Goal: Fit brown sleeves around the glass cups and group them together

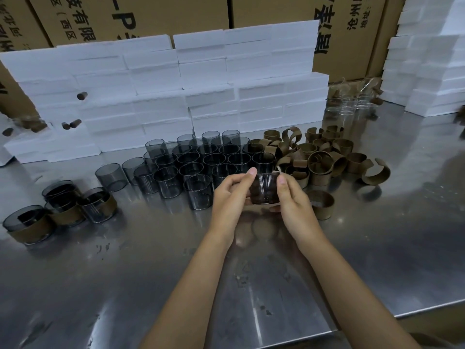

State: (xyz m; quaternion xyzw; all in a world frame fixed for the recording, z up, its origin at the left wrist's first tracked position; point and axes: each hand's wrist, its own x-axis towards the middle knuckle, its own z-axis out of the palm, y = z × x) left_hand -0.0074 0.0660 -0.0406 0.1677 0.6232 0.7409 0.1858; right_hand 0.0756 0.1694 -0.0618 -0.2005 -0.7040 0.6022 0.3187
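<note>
Cup in hand: a glass cup [264, 188] is held just above the steel table [352, 260], at the centre of the view, a brown sleeve [265, 197] wrapped round its wall.
Left hand: the left hand [230, 195] grips the cup from 9 o'clock, fingers curled round the wall, thumb tip up at the rim; this likely steadies the glass.
Right hand: the right hand [293, 197] grips from 3 o'clock, thumb pressed on the sleeve near the rim, probably to close the band; the other fingers are hidden behind the cup.
Bare cups: a block of smoky bare cups [198, 162] stands upright at 11 to 12 o'clock of the hands, the nearest just beside the left hand, within easy reach.
Loose sleeves: a pile of curled loose sleeves [324, 154] lies at 1 to 2 o'clock; one ring [322, 204] sits just beside the right hand at 3 o'clock.
Finished group: four sleeved cups [65, 207] cluster at 9 o'clock, well apart; the held cup would presumably join them.
In the way: the front bare cups stand near a straight path to that group.
Surroundings: white foam blocks [161, 96] and cardboard cartons [276, 11] at 12 o'clock; clear glasses [352, 104] at 1 o'clock.
</note>
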